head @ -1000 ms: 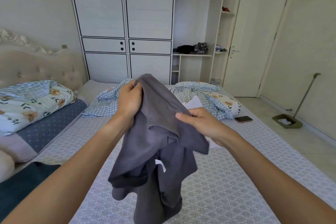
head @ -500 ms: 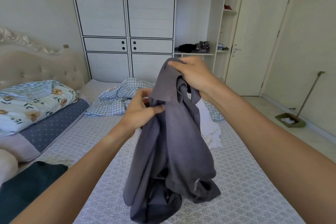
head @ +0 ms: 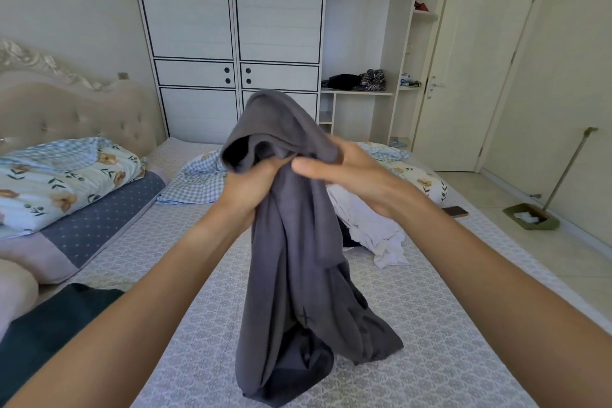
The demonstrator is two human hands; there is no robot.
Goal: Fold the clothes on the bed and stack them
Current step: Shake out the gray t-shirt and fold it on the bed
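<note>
Hands together: left hand (head: 246,187) and right hand (head: 352,175) both grip the bunched grey garment (head: 291,258).

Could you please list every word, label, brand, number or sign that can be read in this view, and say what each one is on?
No text can be read anywhere in this view.
The grey garment held up by both hands bears small dark cross-shaped marks low down, which are not letters.
The items on the shelf beside the wardrobe may carry print, but they are too small and blurred to read.
The phone on the bed shows no legible text.
</note>
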